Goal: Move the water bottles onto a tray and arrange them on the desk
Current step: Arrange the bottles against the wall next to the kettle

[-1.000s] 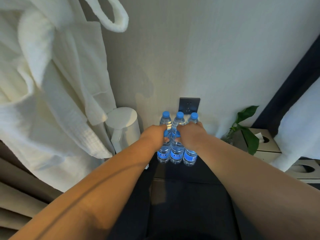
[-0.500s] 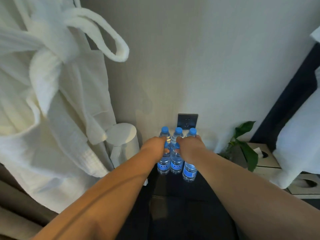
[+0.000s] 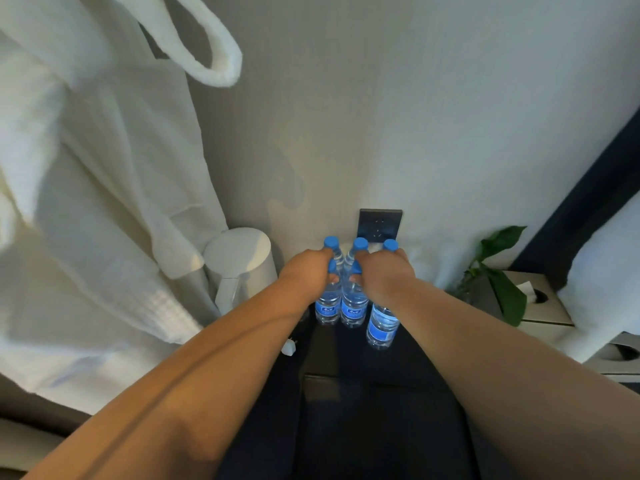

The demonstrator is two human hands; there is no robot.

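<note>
Water bottles [image 3: 349,303], blue-capped, clustered below the wall socket [image 3: 380,223]; necks and exact count hidden by hands. Left hand [image 3: 306,271] and right hand [image 3: 382,275]: each grip clamped on bottles. Desk [image 3: 346,393] dark, surface indistinct. White kettle [image 3: 242,265] left; plant [image 3: 502,282], tissue box [image 3: 540,299] right.

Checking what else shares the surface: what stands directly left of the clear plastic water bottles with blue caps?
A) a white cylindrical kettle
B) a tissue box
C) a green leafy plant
A: the white cylindrical kettle stands left of the water bottles; the plant and tissue box sit to their right.
</note>
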